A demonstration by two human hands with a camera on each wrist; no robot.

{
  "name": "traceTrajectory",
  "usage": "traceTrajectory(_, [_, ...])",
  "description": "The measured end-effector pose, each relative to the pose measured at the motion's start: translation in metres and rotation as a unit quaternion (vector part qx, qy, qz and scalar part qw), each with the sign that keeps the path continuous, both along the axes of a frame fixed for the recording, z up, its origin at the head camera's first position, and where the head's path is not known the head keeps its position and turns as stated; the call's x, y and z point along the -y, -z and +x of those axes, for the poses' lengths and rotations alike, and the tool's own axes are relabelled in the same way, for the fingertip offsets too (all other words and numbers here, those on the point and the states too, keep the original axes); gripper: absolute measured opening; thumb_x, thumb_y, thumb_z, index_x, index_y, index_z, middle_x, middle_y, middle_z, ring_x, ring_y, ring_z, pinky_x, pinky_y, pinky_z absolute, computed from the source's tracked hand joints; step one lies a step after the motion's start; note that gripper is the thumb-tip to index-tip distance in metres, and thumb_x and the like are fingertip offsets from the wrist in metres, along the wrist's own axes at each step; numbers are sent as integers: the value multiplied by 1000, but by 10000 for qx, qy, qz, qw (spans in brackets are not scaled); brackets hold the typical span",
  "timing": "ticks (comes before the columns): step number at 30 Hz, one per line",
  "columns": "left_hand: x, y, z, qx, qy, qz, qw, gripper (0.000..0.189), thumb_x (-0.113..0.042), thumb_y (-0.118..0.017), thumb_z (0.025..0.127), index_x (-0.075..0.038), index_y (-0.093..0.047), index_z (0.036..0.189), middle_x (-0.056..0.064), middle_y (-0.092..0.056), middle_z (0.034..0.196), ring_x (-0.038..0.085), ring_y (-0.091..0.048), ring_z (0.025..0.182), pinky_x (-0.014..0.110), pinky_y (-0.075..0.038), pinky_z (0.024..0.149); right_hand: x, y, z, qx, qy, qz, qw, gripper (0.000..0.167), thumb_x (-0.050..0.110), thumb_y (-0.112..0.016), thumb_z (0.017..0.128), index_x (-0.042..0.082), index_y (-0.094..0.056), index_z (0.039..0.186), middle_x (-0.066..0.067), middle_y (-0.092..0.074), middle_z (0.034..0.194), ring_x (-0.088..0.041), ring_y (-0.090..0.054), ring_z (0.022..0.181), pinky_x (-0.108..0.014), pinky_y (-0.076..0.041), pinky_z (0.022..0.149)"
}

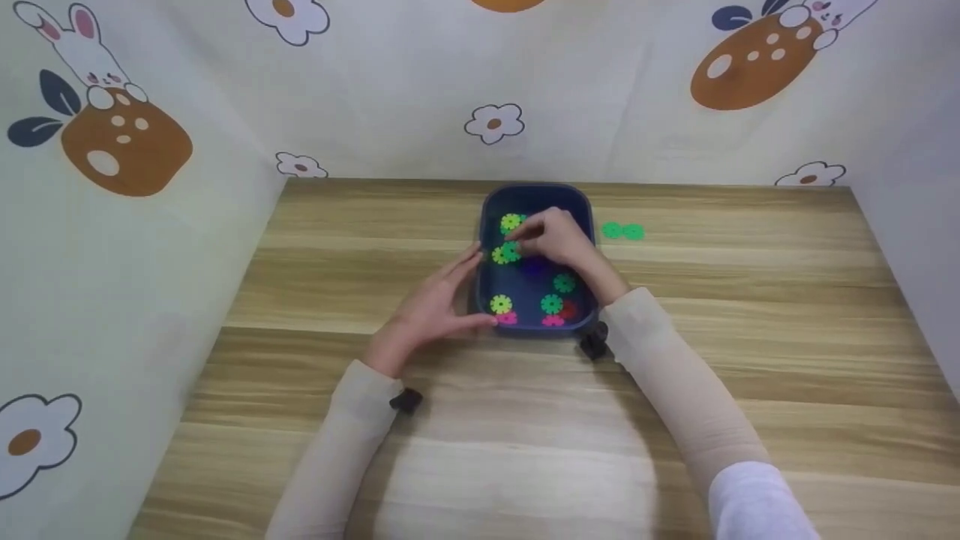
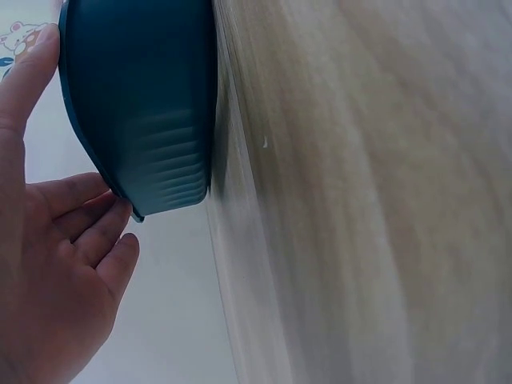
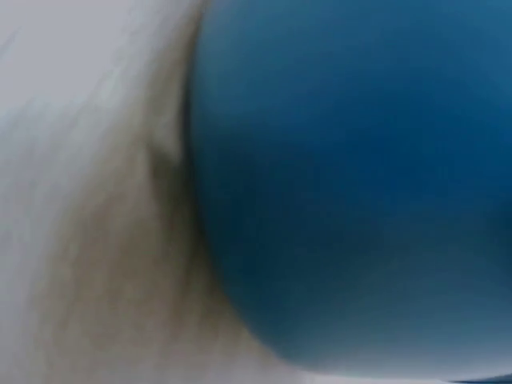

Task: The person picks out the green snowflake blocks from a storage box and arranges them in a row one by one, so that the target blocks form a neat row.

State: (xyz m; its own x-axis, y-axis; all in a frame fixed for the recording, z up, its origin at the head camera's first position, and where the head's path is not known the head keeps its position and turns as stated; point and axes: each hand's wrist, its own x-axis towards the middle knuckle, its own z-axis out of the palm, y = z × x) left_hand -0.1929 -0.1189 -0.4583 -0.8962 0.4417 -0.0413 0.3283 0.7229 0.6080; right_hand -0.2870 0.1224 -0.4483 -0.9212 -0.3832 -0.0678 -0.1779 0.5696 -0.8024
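Note:
A dark blue plastic basket [image 1: 536, 328] stands on the wooden table, with several notched flower-shaped discs inside. My left hand [image 1: 431, 307] rests against its left side, thumb and fingers spread apart along the rim. In the left wrist view the left hand's fingertips [image 2: 120, 210] touch the basket's [image 2: 140, 104] rim. My right hand [image 1: 559, 236] reaches in from the right with bent fingers. Its thumb and index fingertip are right at the edge of a green disc [image 1: 511, 251], which overlaps a yellow disc [image 1: 499, 256]; whether they pinch it I cannot tell. The right wrist view shows only blurred blue basket wall [image 3: 352, 176].
Two green discs [image 1: 623, 231] lie side by side on the table, right of the basket. Inside are another yellow disc [image 1: 501, 304], a green disc [image 1: 551, 304], pink discs [image 1: 553, 320] and a red disc [image 1: 568, 309]. Patterned cloth [image 1: 405, 97] hangs behind the table.

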Motion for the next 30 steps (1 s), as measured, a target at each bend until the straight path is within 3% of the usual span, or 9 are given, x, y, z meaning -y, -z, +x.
traceTrajectory(12, [1, -2, -3, -44, 17, 11, 10000, 102, -58, -78, 78, -19, -28, 158, -10, -16, 168, 26, -31, 151, 53, -31, 121, -4, -14, 2, -182, 82, -82, 9998, 17, 7, -72, 90, 9, -79, 105, -11, -77, 106, -18, -72, 92, -32, -60, 84])
traceTrajectory(18, [1, -1, -2, 6, -33, 38, 10000, 101, -59, -77, 79, -21, -28, 158, -12, -14, 168, 25, -29, 152, 53, -30, 121, -10, -18, 1, -63, 221, -168, 9996, 18, 6, -72, 89, 8, -79, 106, -14, -77, 106, -9, -67, 74, -17, -54, 63])
traceTrajectory(25, [0, 0, -1, 36, -97, -23, 9999, 100, -60, -77, 78, -23, -29, 158, -13, -14, 168, 24, -29, 152, 53, -31, 121, -18, -24, 1, 287, 297, -569, 9975, 22, 0, -68, 91, -2, -74, 112, -23, -72, 116, -12, -72, 85, -28, -62, 82])
traceTrajectory(30, [-1, -1, 0, 103, -94, -61, 9999, 102, -62, -76, 78, -24, -27, 159, -15, -12, 168, 23, -27, 153, 52, -30, 122, -26, -27, 1, 326, 380, -717, 9962, 22, -1, -67, 91, -4, -74, 112, -25, -71, 116, -10, -70, 83, -26, -62, 80])
